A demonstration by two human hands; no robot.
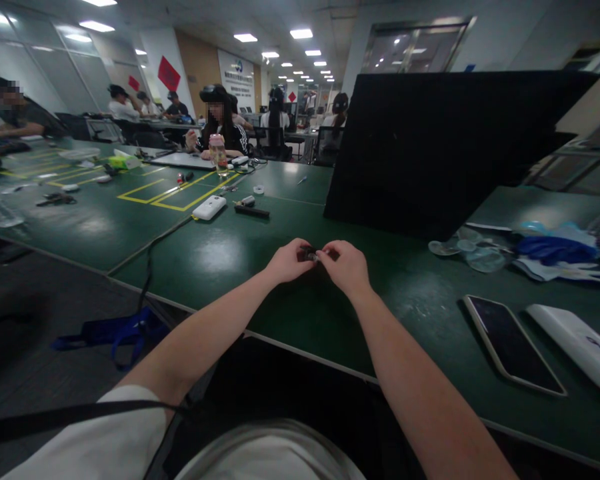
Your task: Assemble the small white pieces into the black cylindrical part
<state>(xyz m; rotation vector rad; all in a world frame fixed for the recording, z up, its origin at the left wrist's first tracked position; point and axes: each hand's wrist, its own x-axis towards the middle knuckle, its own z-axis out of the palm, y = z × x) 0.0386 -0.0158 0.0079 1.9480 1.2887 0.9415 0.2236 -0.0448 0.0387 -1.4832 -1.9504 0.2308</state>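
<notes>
Above the green tabletop (300,313), my left hand (291,261) and my right hand (346,265) meet fingertip to fingertip. Between them is a small dark object (310,252) with a shiny, metal-looking part; its kind is too small to tell. The left thumb and fingers pinch its dark side. From the other side, my right thumb and forefinger close on the shiny end. Both forearms reach forward over the table's front edge. Much of the object is hidden by the fingers.
A large black panel (415,153) stands at the right. Nearer lie a phone (514,343), a white device (575,343) and blue-and-white gloves (560,250). Further left are a white power bank (210,207), a black bar (252,211) and a bottle (219,157). A person (223,127) sits opposite.
</notes>
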